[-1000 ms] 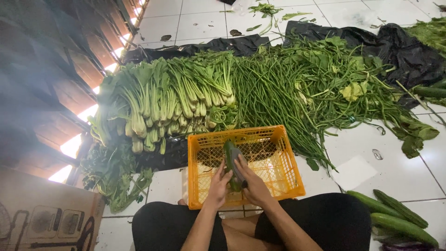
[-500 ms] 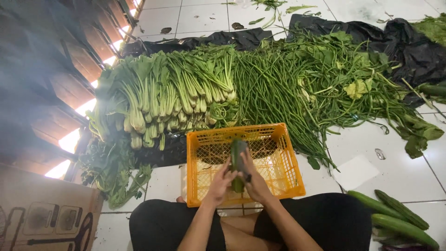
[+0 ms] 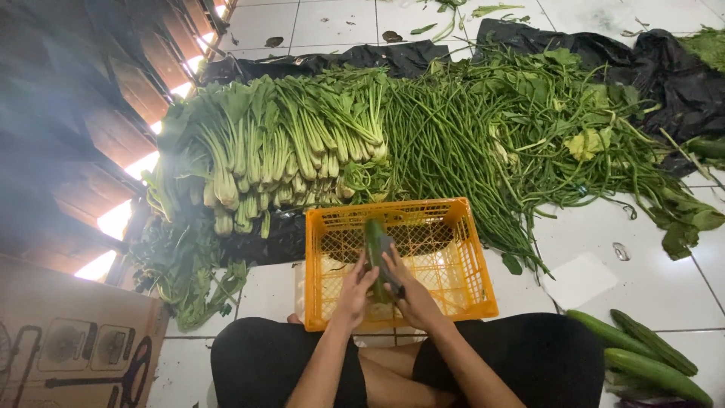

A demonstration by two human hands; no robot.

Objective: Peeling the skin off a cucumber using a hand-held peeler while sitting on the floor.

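Barely anything has shifted since half a second ago: your hands and the cucumber sit at the same spot over the crate, the cucumber perhaps a touch more upright.

Nearest: your legs in black, folded on the white tile floor [image 3: 642, 227]. Your left hand [image 3: 355, 291] curls around the lower part of the cucumber [image 3: 375, 245], fingers closed on it. Your right hand [image 3: 408, 291] presses against its right side, fingers together, gripping a small dark tool along the skin; what kind of tool, you cannot tell. Cucumber stands near upright above the near half of the orange plastic crate [image 3: 468, 295].

Left, near: cardboard box [image 3: 75, 340]. Right, near: more cucumbers [image 3: 642, 351] lying on the tile, and a white scrap of paper [image 3: 580, 279] just beyond them.

Farther: stalked leafy greens [image 3: 264, 151] piled left, long beans [image 3: 453, 143] centre, loose leafy vines [image 3: 589, 128] right, all on black plastic sheeting [image 3: 680, 75].
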